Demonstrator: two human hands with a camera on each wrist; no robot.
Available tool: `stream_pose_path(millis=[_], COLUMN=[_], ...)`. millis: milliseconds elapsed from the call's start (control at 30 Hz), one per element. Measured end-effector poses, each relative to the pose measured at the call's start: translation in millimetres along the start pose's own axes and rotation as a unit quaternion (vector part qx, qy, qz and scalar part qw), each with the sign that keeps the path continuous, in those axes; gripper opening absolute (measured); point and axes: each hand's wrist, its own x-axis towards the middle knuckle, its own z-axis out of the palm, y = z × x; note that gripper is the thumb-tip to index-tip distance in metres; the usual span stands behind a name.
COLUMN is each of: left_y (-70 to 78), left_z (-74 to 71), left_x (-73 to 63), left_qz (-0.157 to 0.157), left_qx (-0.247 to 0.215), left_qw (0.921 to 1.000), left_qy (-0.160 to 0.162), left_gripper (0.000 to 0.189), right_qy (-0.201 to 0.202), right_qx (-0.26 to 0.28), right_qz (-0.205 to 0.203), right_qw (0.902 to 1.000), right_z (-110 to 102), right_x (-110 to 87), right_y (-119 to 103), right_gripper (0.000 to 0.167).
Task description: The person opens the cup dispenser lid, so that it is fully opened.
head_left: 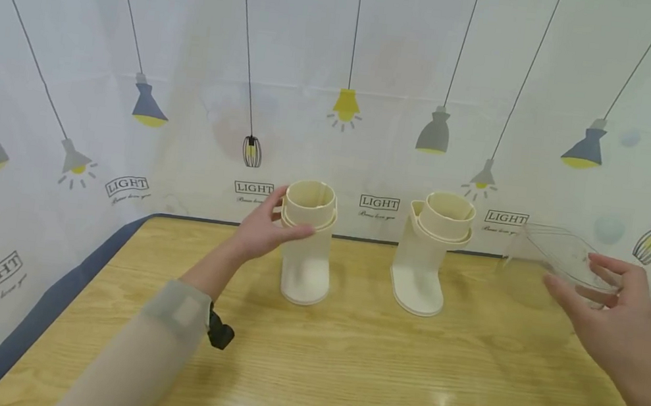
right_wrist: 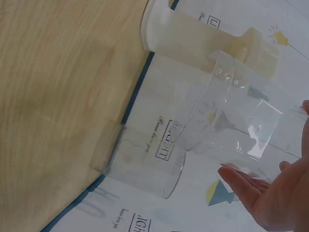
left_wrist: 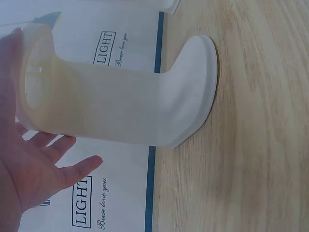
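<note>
My left hand [head_left: 259,232] holds the upper part of the left cream stand [head_left: 305,270], thumb across the front of its collar and fingers on the far side. A cream round cup [head_left: 308,213] sits in that collar. In the left wrist view the stand [left_wrist: 116,104] has a flat, rounded foot on the table. Over at the right, my right hand [head_left: 625,320] grips a clear plastic container [right_wrist: 241,111], tilted above the table. A second clear cylinder [right_wrist: 145,162] stands on the table below it, separate from the hand.
A matching cream stand [head_left: 418,275] with a round cup [head_left: 449,216] on top stands to the right of the held one, near the table's back edge. The wooden table [head_left: 313,374] meets a white sheet [head_left: 318,43] printed with lamps and the word LIGHT.
</note>
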Motion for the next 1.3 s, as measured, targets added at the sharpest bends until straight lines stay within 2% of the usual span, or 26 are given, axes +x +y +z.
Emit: stream_pose_path(millis=[133, 333, 533, 900, 1167, 1300], left_y=[-2.3, -5.0, -5.2, -7.9, -6.4, -6.8], left_z=[-3.9, -5.2, -4.4, -3.3, -3.8, -5.3], left_x=[4.4, 9.8, 12.6, 13.5, 13.0, 12.7], left_qz=[0.001, -0.002, 0.002, 0.003, 0.006, 0.006], left_qx=[-0.003, -0.004, 0.002, -0.001, -0.005, -0.005], left_qw=[0.9999, 0.9998, 0.9999, 0.9998, 0.9998, 0.9998], left_qy=[-0.013, -0.019, -0.016, -0.019, -0.02, -0.018], left_gripper=[0.111, 0.11, 0.11, 0.105, 0.104, 0.104], right_qy=[-0.021, -0.049, -0.058, -0.045, -0.001, 0.007], right_qx=[-0.044, -0.085, -0.099, -0.104, -0.109, -0.109], right_qz=[0.005, -0.001, 0.023, 0.036, 0.007, -0.006], right_qw=[0.9988, 0.9952, 0.9931, 0.9929, 0.994, 0.994], right_z=[6, 11, 15, 14, 19, 20], right_x=[6.1, 13.5, 19.0, 27.2, 37.3, 44.6], right_y=[16, 43, 67, 88, 107, 116], right_gripper=[0.102, 0.111, 0.115, 0.111, 0.105, 0.103])
